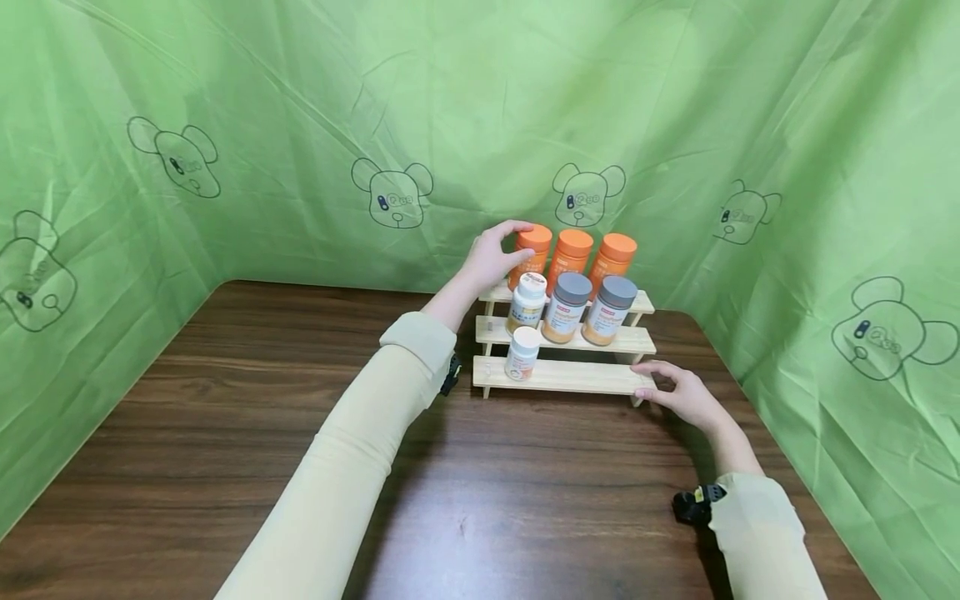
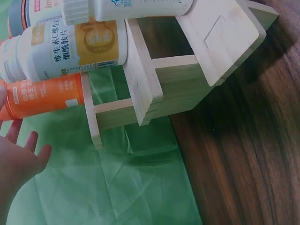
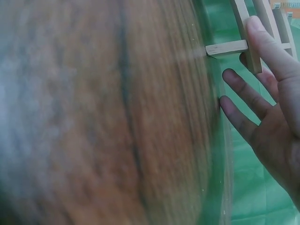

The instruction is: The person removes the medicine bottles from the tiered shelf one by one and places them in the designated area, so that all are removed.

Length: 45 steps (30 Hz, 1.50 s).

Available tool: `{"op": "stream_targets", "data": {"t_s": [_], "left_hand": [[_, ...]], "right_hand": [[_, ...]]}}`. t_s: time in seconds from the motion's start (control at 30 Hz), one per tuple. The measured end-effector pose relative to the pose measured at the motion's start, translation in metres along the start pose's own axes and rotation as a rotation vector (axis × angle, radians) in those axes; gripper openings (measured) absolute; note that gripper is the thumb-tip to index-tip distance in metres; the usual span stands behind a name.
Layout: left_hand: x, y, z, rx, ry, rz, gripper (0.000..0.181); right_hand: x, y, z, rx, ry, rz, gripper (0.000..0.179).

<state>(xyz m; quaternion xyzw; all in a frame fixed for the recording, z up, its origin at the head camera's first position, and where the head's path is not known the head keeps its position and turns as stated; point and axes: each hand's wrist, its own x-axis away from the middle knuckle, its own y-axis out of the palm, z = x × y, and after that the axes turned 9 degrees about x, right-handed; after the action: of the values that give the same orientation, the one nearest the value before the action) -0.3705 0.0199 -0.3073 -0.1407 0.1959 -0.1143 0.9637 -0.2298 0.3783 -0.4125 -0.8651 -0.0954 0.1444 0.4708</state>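
Observation:
A three-tier wooden rack (image 1: 577, 375) holds bottles on every step. On its top step stand three orange bottles; my left hand (image 1: 491, 260) grips the leftmost orange bottle (image 1: 534, 240) near its cap, thumb in front and fingers behind. In the left wrist view, that orange bottle (image 2: 47, 96) is partly hidden behind a white bottle with a gold label (image 2: 77, 49). My right hand (image 1: 686, 396) pinches the right end of the lowest step, thumb on the front edge. Seen from the right wrist, the thumb presses the shelf end (image 3: 253, 56) while two other fingers extend below it.
The middle step carries the white gold-labelled bottle (image 1: 527, 302) and two grey-lidded bottles (image 1: 567, 308). A small white bottle (image 1: 522, 354) stands at the left of the lowest step. Beneath is a dark wooden table (image 1: 480, 500); green cloth (image 1: 480, 100) hangs behind and at both sides.

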Motion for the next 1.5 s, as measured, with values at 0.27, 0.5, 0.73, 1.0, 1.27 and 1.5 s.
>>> {"op": "stream_targets", "data": {"t_s": [0.27,0.5,0.73,1.0,1.27,1.5], "left_hand": [[-0.003,0.000,-0.001,0.009,0.029,0.016,0.040],[-0.002,0.000,-0.001,0.031,0.048,0.073,0.034],[0.003,-0.004,0.005,0.013,0.067,0.126,0.034],[0.012,-0.020,0.014,0.061,0.073,0.191,0.035],[0.020,-0.039,0.014,0.094,0.077,0.229,0.036],[0.029,-0.058,0.012,0.115,0.084,0.260,0.035]], "right_hand": [[-0.001,0.000,0.001,-0.004,0.008,-0.001,0.042],[0.000,0.001,0.001,-0.022,0.017,-0.013,0.043],[-0.001,0.000,0.001,-0.034,0.022,-0.014,0.042],[-0.001,0.001,-0.001,-0.047,0.037,-0.033,0.043],[-0.001,0.002,-0.002,-0.024,0.044,-0.022,0.043],[-0.001,0.001,-0.002,-0.018,0.041,-0.023,0.042]]}}
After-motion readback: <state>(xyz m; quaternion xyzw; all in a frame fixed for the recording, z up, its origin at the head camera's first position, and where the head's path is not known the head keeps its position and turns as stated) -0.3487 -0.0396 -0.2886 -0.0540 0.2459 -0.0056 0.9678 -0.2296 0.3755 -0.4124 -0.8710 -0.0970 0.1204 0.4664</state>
